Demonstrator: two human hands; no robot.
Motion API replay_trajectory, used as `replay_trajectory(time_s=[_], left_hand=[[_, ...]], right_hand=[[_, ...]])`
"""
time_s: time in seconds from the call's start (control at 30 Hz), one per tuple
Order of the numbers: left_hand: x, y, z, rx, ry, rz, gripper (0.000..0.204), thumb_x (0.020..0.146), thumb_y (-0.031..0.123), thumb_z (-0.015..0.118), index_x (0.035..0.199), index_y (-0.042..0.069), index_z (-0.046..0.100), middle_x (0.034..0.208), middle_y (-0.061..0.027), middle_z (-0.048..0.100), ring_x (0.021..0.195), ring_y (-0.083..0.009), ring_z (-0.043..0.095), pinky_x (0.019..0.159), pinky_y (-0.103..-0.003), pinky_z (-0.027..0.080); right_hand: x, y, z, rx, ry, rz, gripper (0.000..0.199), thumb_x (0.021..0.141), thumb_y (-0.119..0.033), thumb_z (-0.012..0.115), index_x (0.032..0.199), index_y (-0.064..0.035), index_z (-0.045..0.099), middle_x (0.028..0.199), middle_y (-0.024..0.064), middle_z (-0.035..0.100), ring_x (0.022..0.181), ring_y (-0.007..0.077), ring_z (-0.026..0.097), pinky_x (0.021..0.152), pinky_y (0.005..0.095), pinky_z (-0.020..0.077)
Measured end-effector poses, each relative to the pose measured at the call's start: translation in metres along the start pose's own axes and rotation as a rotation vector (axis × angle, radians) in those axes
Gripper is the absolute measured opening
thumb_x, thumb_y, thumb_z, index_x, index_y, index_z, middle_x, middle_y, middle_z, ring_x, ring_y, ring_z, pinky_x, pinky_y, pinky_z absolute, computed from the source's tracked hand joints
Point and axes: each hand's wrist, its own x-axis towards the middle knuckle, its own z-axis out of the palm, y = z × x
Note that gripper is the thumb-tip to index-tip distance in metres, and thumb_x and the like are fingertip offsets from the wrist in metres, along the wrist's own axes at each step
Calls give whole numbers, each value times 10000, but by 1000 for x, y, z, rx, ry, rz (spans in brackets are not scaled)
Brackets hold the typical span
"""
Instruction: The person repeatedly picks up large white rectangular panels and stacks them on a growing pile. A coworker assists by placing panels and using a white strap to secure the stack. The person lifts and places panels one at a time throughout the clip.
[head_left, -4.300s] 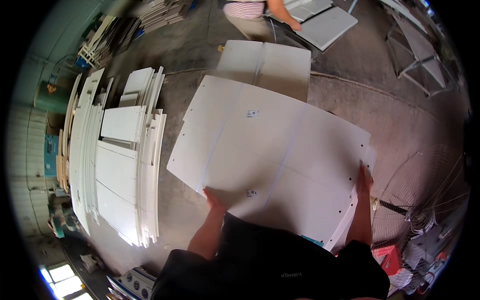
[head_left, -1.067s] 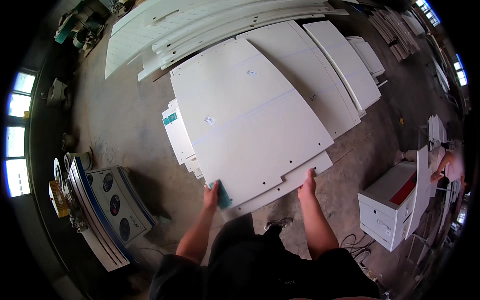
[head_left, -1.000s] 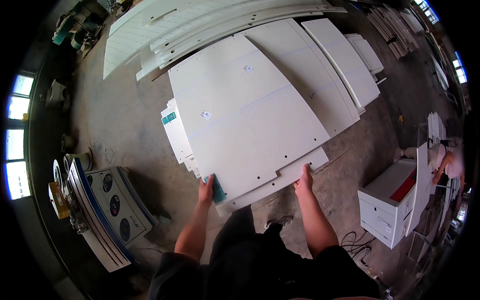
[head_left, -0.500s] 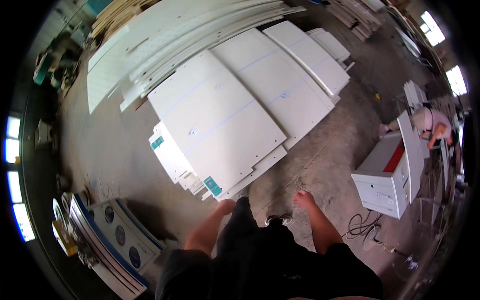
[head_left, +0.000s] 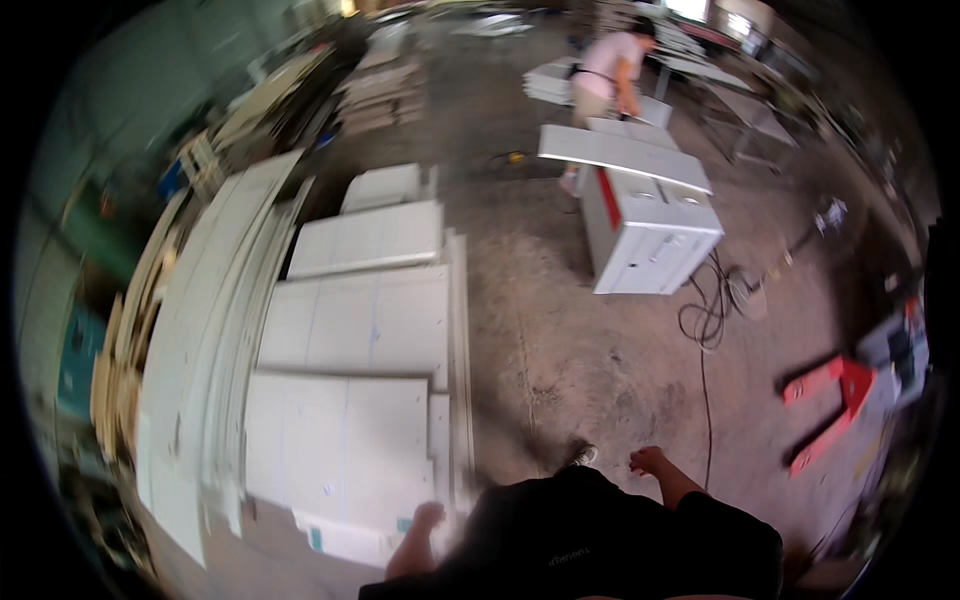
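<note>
My left hand (head_left: 430, 516) hangs low beside the near corner of the stacked white panels (head_left: 340, 430). It is blurred and its fingers cannot be made out; nothing shows in it. My right hand (head_left: 648, 461) is held over the bare floor, its fingers loosely bent and slightly apart, with nothing in them. The panels lie in several overlapping piles to my left, with bluish lines across their faces and green labels at the near end. One of my shoes (head_left: 585, 455) shows between my hands.
Ahead right stands a white cabinet (head_left: 655, 250) with a loose panel (head_left: 625, 160) across its top. A person in a pink top (head_left: 605, 70) bends behind it. A coiled hose (head_left: 705, 315) and a red pallet-truck fork (head_left: 835, 410) lie right. Long boards (head_left: 205, 330) line the left.
My view has swung right, so the panels now lie to my left and the cabinet ahead. The other person appears more upright. Both my hands remain low at my sides.
</note>
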Motion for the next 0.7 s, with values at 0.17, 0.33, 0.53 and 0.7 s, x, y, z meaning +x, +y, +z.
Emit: replay_trajectory(time_s=[0.17,0.33,0.53,0.7], left_hand=[[16,91,9,230,-146,259,167,804,223,573,837,62,602,754,-108,612,601,-221,589,533,-341,482],[79,241,87,1111,-256,639,210,722,178,623,913,96,592,865,-101,617,809,-284,592,691,-382,480],[149,352,220,-507,-592,-33,222,851,234,547,1003,77,590,905,-129,606,830,-267,596,713,-363,485],[135,491,350,346,-640,665,269,875,267,517,1026,60,602,901,-108,633,788,-238,608,700,-349,494]], right_hand=[[-11,145,25,553,167,329,235,889,-275,421,977,-114,568,950,91,639,828,205,622,653,383,512],[14,291,55,-737,334,-329,251,833,-313,510,942,-105,599,871,83,625,759,250,617,692,427,489],[-23,204,-56,-188,247,15,305,853,-360,450,820,-136,654,887,62,665,831,226,632,676,384,502],[-20,228,-165,418,570,-110,278,813,-411,563,862,-157,662,808,1,649,684,150,601,586,327,515]])
